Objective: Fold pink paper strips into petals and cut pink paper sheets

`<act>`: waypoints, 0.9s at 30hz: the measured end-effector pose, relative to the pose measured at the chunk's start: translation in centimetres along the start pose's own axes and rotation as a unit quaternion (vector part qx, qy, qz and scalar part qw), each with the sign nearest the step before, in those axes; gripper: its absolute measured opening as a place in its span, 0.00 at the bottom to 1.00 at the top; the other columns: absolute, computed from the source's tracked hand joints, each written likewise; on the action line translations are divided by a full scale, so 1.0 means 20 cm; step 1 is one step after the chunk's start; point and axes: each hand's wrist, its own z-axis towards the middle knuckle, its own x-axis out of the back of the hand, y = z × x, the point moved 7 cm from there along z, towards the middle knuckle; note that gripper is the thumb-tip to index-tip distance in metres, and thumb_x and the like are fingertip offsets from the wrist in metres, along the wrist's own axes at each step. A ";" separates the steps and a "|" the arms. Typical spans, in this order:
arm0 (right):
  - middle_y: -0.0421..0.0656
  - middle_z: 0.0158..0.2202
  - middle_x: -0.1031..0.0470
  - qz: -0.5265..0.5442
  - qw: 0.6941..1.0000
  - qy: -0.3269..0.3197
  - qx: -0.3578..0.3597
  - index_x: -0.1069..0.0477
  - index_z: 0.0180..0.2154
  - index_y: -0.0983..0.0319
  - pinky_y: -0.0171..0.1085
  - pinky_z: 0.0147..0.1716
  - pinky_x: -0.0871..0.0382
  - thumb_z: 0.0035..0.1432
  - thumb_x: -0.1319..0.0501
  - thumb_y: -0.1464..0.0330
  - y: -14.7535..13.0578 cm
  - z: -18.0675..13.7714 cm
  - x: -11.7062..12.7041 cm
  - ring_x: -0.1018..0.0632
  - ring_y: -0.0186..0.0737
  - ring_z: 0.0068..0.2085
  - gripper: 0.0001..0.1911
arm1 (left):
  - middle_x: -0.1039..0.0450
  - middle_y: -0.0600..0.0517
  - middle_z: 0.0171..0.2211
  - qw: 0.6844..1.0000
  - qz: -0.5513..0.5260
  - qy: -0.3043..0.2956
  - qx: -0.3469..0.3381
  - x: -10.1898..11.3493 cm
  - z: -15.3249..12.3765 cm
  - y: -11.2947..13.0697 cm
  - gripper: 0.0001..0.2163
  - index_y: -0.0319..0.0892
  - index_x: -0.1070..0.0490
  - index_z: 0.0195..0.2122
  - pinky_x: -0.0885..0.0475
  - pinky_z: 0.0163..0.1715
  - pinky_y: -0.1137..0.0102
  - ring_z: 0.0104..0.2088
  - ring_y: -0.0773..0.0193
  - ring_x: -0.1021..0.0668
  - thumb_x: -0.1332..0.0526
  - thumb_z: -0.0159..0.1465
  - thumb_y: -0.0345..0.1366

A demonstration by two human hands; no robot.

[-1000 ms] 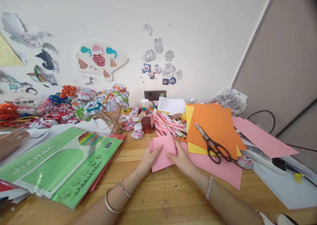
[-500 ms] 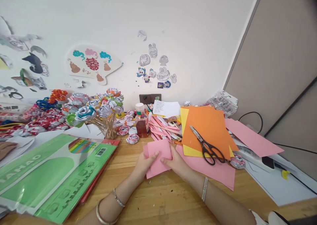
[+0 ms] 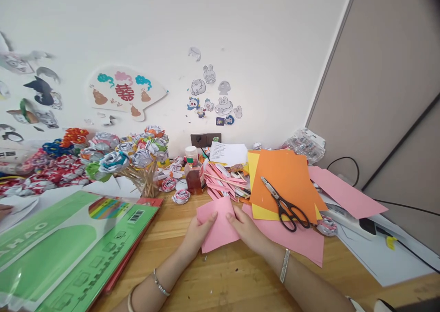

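Note:
A folded pink paper [image 3: 220,225] lies on the wooden table [image 3: 220,280] in front of me. My left hand [image 3: 197,232] presses on its left side, fingers closed over the edge. My right hand [image 3: 245,225] holds its right side, fingers pinched on the fold. Both wrists wear bracelets. A larger pink sheet [image 3: 295,241] lies under my right hand. Black-handled scissors [image 3: 283,204] rest on an orange sheet [image 3: 285,179] to the right, apart from both hands.
A green paper pack [image 3: 68,248] fills the left. Paper roses on sticks [image 3: 137,158], a small brown bottle [image 3: 192,177], pink strips [image 3: 223,179] and a white note [image 3: 228,154] line the wall. Another person's fingers [image 3: 4,210] show at far left. A power strip [image 3: 364,222] sits right.
My view has drifted to the right and down a little. My hands have shifted their hold on the pink paper, which now lies slightly more tilted. The other person's hand has drawn back to the left.

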 end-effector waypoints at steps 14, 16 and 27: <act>0.45 0.46 0.34 0.011 0.999 0.043 -0.015 0.50 0.55 0.58 0.40 0.43 0.37 0.56 0.50 0.59 0.09 -0.01 -0.02 0.31 0.40 0.45 0.26 | 0.23 0.45 0.30 0.998 -0.064 -0.011 0.022 -0.01 -0.02 -0.01 0.19 0.39 0.33 0.34 0.27 0.29 0.66 0.29 0.57 0.22 0.39 0.49 0.49; 0.46 0.49 0.36 -0.001 0.998 0.062 0.000 0.51 0.55 0.58 0.40 0.45 0.39 0.56 0.49 0.60 0.08 0.00 -0.01 0.33 0.41 0.48 0.26 | 0.23 0.45 0.30 0.998 -0.059 -0.027 0.021 -0.02 -0.02 0.00 0.18 0.39 0.33 0.35 0.27 0.30 0.67 0.30 0.58 0.22 0.41 0.51 0.49; 0.46 0.48 0.36 -0.057 0.990 0.113 0.061 0.45 0.51 0.60 0.40 0.48 0.41 0.56 0.49 0.64 -0.02 0.00 0.08 0.35 0.41 0.49 0.19 | 0.29 0.51 0.12 0.971 0.070 -0.224 0.043 -0.14 -0.10 0.02 0.21 0.36 0.32 0.24 0.39 0.14 0.76 0.12 0.68 0.29 0.49 0.56 0.51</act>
